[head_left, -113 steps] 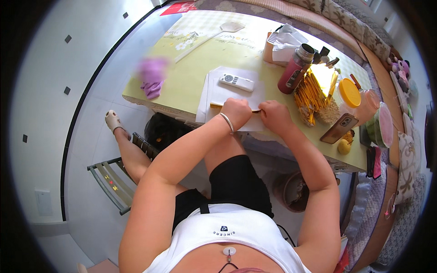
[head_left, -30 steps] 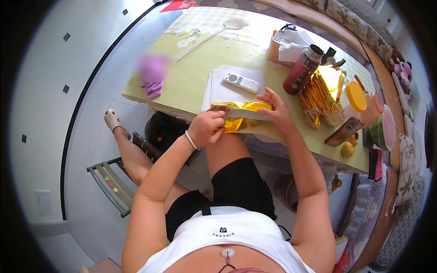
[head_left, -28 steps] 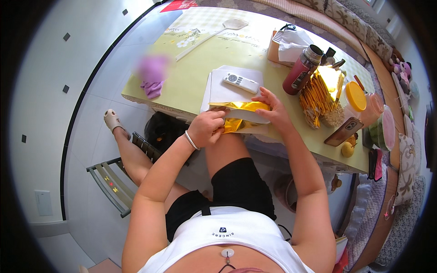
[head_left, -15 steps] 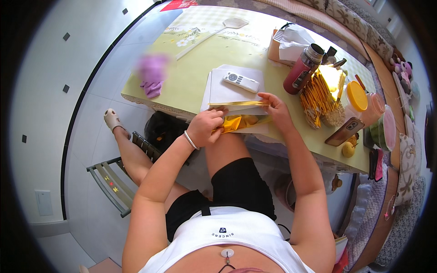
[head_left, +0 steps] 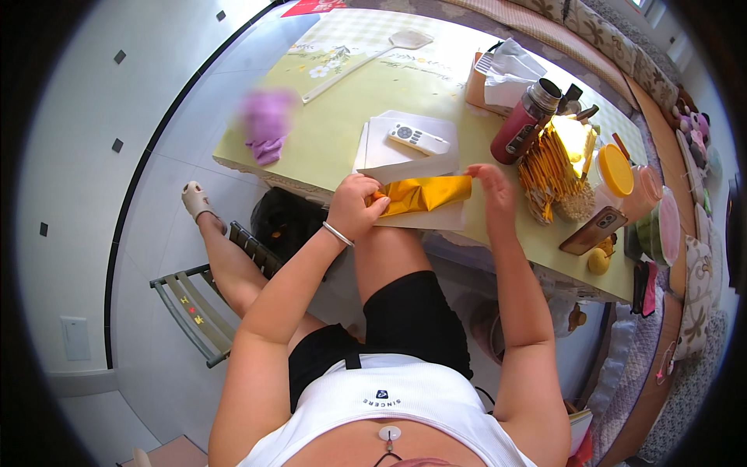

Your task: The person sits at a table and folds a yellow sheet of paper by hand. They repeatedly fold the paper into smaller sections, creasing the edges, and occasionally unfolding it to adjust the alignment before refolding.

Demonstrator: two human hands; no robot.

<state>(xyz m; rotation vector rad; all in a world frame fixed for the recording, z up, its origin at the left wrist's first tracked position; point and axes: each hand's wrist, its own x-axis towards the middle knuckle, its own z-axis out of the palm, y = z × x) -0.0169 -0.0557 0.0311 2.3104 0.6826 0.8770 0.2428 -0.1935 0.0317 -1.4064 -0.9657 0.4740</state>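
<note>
A shiny gold foil paper (head_left: 426,194) lies lengthwise at the table's near edge, with white paper under it. My left hand (head_left: 359,206) grips its left end, the thumb pressed on top. My right hand (head_left: 495,194) is off the foil's right end, a little blurred, its fingers loosely apart with nothing visible in them. Just beyond the foil, white sheets (head_left: 373,159) rest on the table, and a white remote control (head_left: 419,138) lies on them.
Right of the sheets stand a dark red flask (head_left: 527,121), a bundle of folded gold papers (head_left: 545,167), a yellow-lidded jar (head_left: 615,171) and a phone (head_left: 593,231). A tissue box (head_left: 476,82) is behind. A fly swatter (head_left: 358,64) and a purple item (head_left: 267,124) lie left.
The foil's raised far edge has come down toward me, and its gold face now lies across the paper. My right hand has let go and moved right; my left stays on the foil.
</note>
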